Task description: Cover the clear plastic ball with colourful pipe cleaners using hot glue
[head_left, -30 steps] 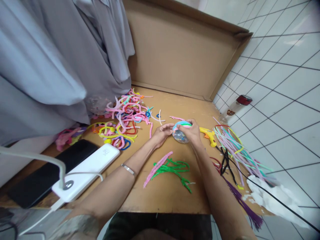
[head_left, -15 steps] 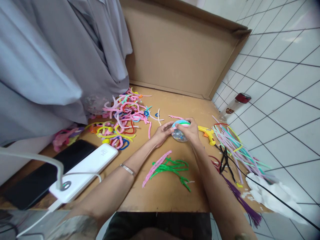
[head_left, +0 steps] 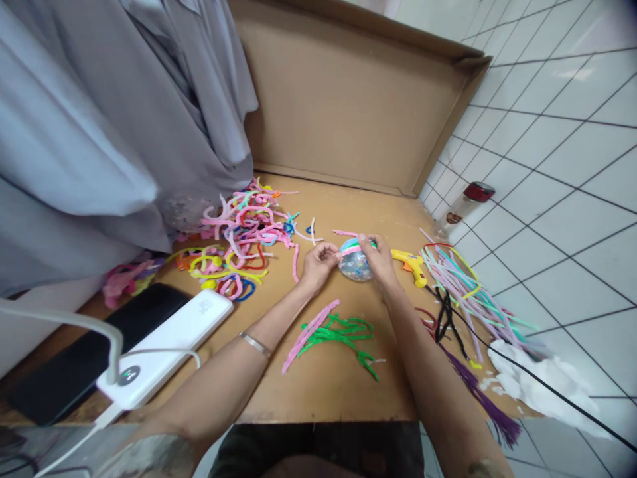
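Both my hands meet over a small clear ball (head_left: 354,267) filled with coloured flecks, with pink, teal and green pipe cleaners wound over its top. My left hand (head_left: 317,263) pinches the pipe cleaner end at the ball's left side, fingers closed. My right hand (head_left: 381,261) grips the ball from the right and above, fingers curled on it. The ball rests on or just above the brown cardboard sheet (head_left: 328,385). Green and pink pipe cleaners (head_left: 334,332) lie loose just in front of my wrists.
A tangle of coloured pipe cleaners (head_left: 243,232) lies to the left, straight ones (head_left: 468,292) to the right by a yellow glue gun (head_left: 409,264). A white power bank (head_left: 166,345) and black phone (head_left: 89,358) sit at left. A red-capped bottle (head_left: 462,207) and white wadding (head_left: 537,385) lie on the tiled floor.
My left fingers have closed from a flat touch into a pinch at the ball's left side. My right hand has shifted slightly over the ball's top. The view has drifted a little.
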